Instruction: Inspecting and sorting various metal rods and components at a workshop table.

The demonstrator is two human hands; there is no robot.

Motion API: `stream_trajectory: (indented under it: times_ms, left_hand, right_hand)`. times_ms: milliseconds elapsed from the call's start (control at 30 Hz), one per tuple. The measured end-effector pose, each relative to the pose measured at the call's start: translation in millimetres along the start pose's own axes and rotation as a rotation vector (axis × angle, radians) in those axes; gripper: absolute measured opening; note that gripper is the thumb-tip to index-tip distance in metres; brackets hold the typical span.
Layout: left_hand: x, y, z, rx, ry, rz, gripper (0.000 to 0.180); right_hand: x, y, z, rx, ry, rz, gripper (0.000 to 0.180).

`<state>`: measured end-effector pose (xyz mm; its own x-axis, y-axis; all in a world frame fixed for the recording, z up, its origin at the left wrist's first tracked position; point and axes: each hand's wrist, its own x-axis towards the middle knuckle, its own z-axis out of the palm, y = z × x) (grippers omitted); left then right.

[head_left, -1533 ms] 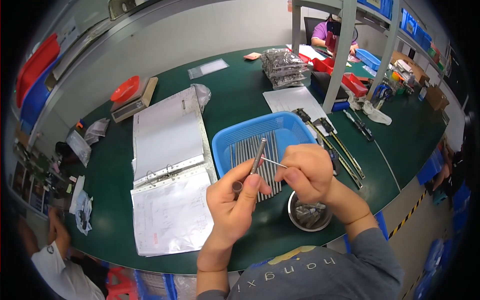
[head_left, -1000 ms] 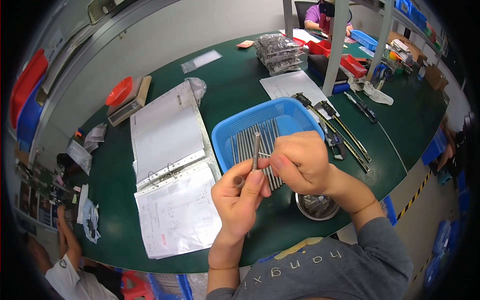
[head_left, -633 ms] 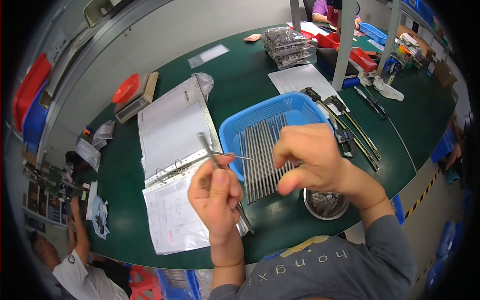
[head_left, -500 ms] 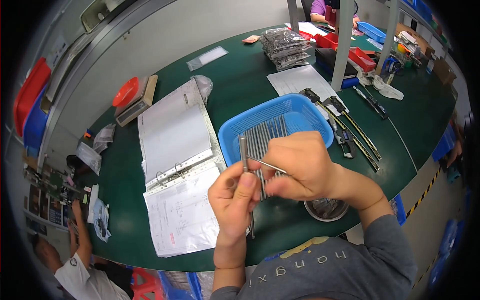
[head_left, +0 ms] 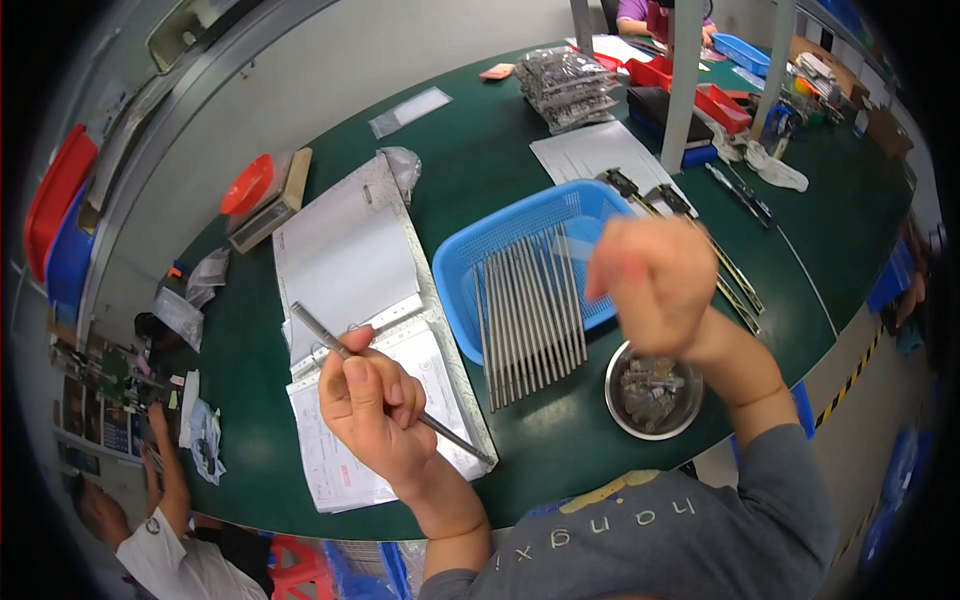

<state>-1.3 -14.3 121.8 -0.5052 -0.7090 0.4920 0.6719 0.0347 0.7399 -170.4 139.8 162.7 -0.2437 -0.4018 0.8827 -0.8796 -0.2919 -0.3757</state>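
Note:
My left hand (head_left: 375, 412) pinches a slim grey metal rod (head_left: 455, 440), held slanting above the open ring binder (head_left: 345, 255). The rod's thicker end points up and away to the left. Closed and slightly blurred, my right hand (head_left: 660, 285) hovers over the right edge of the blue plastic basket (head_left: 462, 250); whatever its curled fingers hold is hidden. A row of similar metal rods (head_left: 535, 320) lies side by side in the basket, their near ends sticking out over its front rim. Below my right hand stands a round steel bowl (head_left: 612, 402) holding small clear pieces.
Calipers (head_left: 735, 275) and loose papers (head_left: 590, 155) lie right of the basket. Bagged parts (head_left: 567, 90) are stacked behind it. A scale with a red dish (head_left: 250, 183) stands far left. Co-workers sit at lower left (head_left: 165, 545) and far right (head_left: 635, 12).
My hands have parted. The left moved left with the rod, now tilted over the binder; the right rose rightward, and the thin metal pin seen in it earlier no longer shows.

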Motion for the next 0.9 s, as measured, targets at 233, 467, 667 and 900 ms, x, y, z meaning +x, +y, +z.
stream_trajectory:
  times_ms: [233,467,667,900]
  left_hand:
    - [-15.4,-17.3,35.5,-0.012,-0.147,-0.267,0.034]
    - [-20.4,-25.0,38.0,0.063,-0.240,-0.167,0.024]
    - [-20.9,-27.3,36.1,0.176,-0.263,-0.054,0.024]
    - [-21.9,-28.5,37.8,0.117,-0.229,-0.064,0.022]
  right_hand:
    - [-16.6,-10.7,15.3,0.114,-0.190,0.034,0.019]
    - [-18.5,-15.4,16.5,-0.039,-0.157,-0.082,0.016]
    - [-19.1,-18.8,17.3,-0.070,-0.138,-0.105,0.016]
    - [-19.4,-16.5,22.6,-0.094,-0.145,-0.095,0.014]
